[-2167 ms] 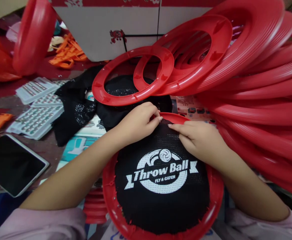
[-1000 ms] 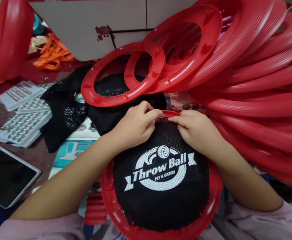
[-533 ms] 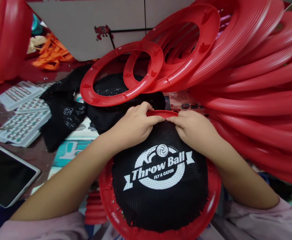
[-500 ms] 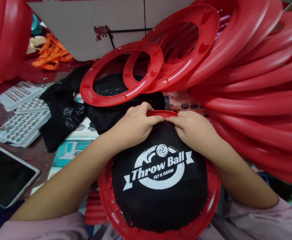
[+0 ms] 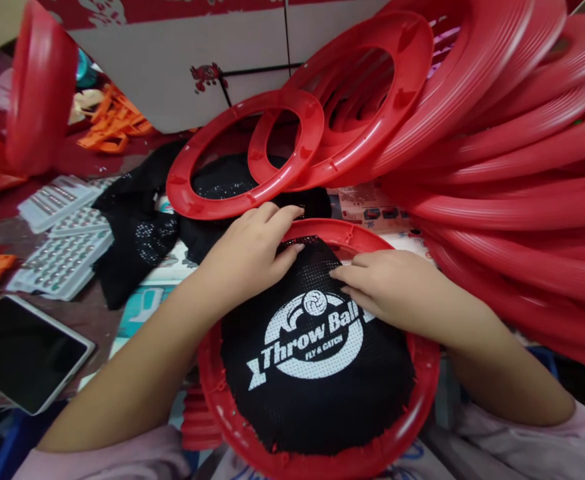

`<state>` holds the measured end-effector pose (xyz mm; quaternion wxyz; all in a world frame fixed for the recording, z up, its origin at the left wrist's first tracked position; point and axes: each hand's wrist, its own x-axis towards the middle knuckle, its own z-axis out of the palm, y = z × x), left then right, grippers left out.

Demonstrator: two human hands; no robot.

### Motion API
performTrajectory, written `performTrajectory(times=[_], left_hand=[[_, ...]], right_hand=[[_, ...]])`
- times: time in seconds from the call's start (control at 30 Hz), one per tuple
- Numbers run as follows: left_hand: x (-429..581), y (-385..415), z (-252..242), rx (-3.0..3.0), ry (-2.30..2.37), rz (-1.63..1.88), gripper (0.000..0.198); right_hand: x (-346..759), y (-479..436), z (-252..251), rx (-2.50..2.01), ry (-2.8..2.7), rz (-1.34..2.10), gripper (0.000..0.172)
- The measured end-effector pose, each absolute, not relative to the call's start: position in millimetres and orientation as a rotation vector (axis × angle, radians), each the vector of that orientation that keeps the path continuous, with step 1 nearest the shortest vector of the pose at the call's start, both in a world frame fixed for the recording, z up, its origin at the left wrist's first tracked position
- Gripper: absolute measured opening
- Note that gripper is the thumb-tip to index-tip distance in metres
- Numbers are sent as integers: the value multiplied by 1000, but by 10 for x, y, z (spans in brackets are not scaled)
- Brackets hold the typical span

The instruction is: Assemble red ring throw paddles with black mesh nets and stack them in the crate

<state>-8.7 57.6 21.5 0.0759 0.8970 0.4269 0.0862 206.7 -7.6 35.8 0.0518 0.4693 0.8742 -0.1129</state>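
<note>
In front of me a red plastic ring (image 5: 417,400) carries a round black mesh cloth (image 5: 317,413) printed "Throw Ball". Most of the cloth's visible edge sits along the ring's inner side; at the top right it lies slack, baring part of the ring. My left hand (image 5: 252,250) is closed around the ring's upper left, fingers over the outer rim and thumb on the cloth. At the upper right, my right hand (image 5: 392,290) grips the cloth near its loose edge, with the fingertips bent onto it and covering the end of the print.
Many red rings (image 5: 497,207) are piled on the right, with a single ring (image 5: 182,190) leaning ahead. Left lie black cloths (image 5: 122,233), clear trays of small round metal pieces (image 5: 67,260), a tablet (image 5: 27,353) and orange plastic parts (image 5: 115,120). A white carton (image 5: 172,60) stands behind.
The cloth's top edge has come away from the ring at the upper right. My hands have moved apart, the right one down onto the cloth. The view has shifted slightly left.
</note>
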Motion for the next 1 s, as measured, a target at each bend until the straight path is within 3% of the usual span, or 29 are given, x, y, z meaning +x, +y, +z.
performTrajectory(times=[0.17,0.37,0.47,0.67,1.0], left_hand=[[-124,475,320,2777,1482,112,46],[-31,570,200,2567,982,470,26],[-11,634,137,2392,990,549,15],[1,660,148,2278,1047,575,17],[57,688,91,2281,1135,545,20]], right_hand=[[2034,-24,375,1537,2651,-382,21],[2041,9,245,1658,2938,-334,22],[2057,19,222,1655,2996,-379,21],[2095,56,206,1648,3105,-502,27],[2076,81,158,1785,2926,-350,31]])
